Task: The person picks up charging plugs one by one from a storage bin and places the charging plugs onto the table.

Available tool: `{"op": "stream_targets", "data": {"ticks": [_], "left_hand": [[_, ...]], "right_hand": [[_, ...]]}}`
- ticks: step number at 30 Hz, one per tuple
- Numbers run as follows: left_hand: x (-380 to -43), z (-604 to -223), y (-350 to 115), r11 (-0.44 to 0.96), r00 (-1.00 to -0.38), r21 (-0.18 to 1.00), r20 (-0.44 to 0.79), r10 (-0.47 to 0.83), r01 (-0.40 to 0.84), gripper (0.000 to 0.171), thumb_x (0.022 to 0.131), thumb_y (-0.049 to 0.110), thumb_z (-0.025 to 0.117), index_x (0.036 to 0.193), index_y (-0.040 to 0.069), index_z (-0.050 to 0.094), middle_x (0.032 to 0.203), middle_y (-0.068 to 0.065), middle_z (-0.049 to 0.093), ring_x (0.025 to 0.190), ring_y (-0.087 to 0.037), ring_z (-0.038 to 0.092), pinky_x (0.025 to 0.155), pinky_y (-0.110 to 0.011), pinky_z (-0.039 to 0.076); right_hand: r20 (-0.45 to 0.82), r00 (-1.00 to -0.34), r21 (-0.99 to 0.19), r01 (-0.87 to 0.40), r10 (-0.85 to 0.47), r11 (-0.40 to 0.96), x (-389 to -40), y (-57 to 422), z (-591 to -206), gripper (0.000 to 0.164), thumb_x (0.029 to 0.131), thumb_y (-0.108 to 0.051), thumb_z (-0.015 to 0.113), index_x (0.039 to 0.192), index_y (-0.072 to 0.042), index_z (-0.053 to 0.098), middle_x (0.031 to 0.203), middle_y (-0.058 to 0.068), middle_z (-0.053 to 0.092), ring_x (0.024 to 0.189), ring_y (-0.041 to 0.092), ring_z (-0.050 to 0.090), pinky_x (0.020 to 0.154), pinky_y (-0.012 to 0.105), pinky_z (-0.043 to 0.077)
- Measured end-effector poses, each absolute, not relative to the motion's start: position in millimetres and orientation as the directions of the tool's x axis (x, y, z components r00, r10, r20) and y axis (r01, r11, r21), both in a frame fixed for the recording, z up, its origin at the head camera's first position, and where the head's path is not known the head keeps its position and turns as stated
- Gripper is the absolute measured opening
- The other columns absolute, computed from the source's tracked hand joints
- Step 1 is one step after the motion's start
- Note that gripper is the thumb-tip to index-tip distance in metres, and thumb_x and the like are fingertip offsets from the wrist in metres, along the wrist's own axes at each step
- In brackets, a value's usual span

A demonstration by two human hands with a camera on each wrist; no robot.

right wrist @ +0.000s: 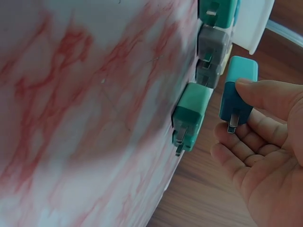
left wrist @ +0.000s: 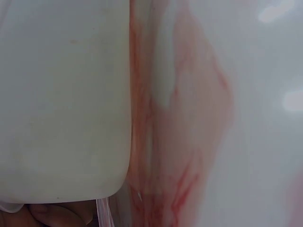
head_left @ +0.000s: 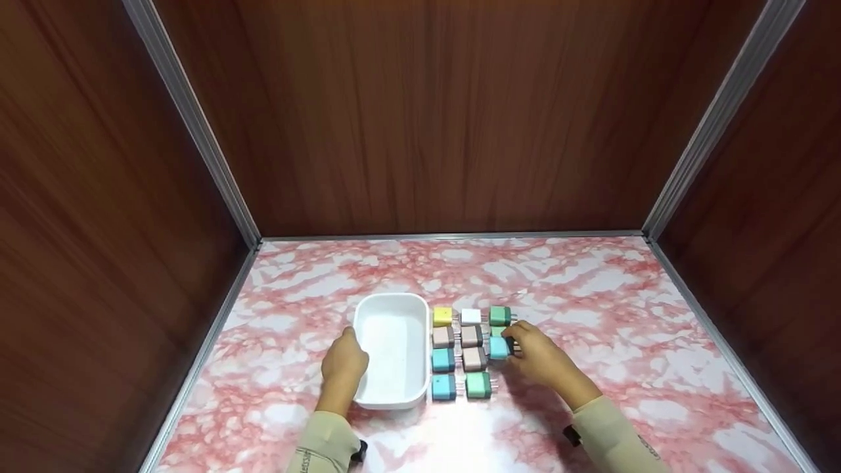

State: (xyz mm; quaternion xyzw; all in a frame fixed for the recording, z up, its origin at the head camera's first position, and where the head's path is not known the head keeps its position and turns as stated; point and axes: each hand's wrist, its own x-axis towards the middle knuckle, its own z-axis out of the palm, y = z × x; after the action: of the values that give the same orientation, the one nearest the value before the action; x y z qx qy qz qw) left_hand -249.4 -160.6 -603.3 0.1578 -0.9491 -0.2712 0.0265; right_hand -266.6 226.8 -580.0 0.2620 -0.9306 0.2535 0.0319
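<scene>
My left hand (head_left: 345, 358) grips the left rim of a white plastic bin (head_left: 394, 301), which has nothing inside. In the left wrist view its fingers (left wrist: 57, 215) show at the bottom, by the edge of the white bin (left wrist: 66, 104). Between thumb and fingers, my right hand (head_left: 535, 351) pinches a blue charger plug (head_left: 499, 348), its two metal prongs pointing away from the bin. The right wrist view shows this blue charger plug (right wrist: 240, 87) held above the table. A green charger plug (head_left: 497, 331) lies partly hidden behind it.
Right of the bin, charger plugs stand in rows: a yellow one (head_left: 442, 316), a white one (head_left: 471, 317), a dark green one (head_left: 499, 315), a light green one (head_left: 478, 385), plus several pink and blue ones. Brown wood-grain panels (head_left: 420, 118) enclose the marbled table (head_left: 591, 282).
</scene>
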Motion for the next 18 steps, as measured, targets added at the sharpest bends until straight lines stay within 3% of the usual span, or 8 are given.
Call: {"op": "stream_targets", "data": {"ticks": [9,18], "left_hand": [[-249,-601,-159,0.803,-0.949,0.522,-0.04,-0.313,-0.287,0.056,0.089,0.006,0.06,0.144,-0.004,0.05,0.121,-0.027,0.069,0.11,-0.044,0.067,0.088,-0.058,0.053],[-249,-602,-160,0.799,-0.948,0.523,-0.059,-0.312,-0.295,0.061,0.09,0.005,0.06,0.149,-0.003,0.046,0.129,-0.026,0.066,0.116,-0.044,0.065,0.093,-0.057,0.053]], "right_hand": [[0.208,-0.862,-0.455,-0.504,-0.463,0.734,-265,234,-588,0.043,0.082,0.001,0.081,0.122,0.001,0.065,0.117,0.009,0.063,0.109,0.027,0.065,0.093,0.044,0.055],[0.181,-0.862,-0.463,-0.5,-0.474,0.732,-263,236,-593,0.04,0.082,0.004,0.079,0.119,0.002,0.065,0.114,0.01,0.064,0.105,0.025,0.066,0.09,0.043,0.056]]}}
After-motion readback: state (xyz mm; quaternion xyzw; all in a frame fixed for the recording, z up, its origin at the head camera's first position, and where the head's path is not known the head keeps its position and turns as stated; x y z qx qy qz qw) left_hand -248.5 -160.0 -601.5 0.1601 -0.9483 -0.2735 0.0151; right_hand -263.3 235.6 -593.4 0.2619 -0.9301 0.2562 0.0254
